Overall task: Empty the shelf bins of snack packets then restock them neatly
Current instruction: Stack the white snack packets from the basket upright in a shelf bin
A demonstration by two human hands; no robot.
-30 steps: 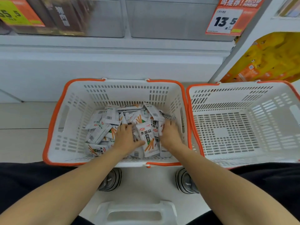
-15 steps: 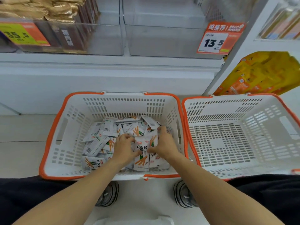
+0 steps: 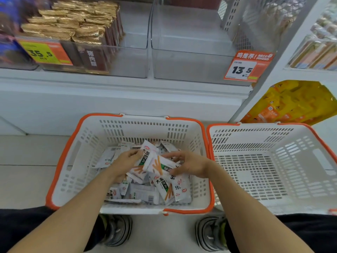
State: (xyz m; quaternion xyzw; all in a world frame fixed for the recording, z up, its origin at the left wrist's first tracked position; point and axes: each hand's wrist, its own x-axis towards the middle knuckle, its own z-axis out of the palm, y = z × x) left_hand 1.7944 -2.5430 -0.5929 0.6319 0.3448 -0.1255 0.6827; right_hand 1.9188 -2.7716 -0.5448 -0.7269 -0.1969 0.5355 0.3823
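Both hands (image 3: 125,161) (image 3: 189,166) — palms inward — clasp snack packets (image 3: 155,161).

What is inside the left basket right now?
The left basket holds a loose pile of white snack packets. The left hand and right hand grip several packets above it. The basket floor beneath the pile is covered.
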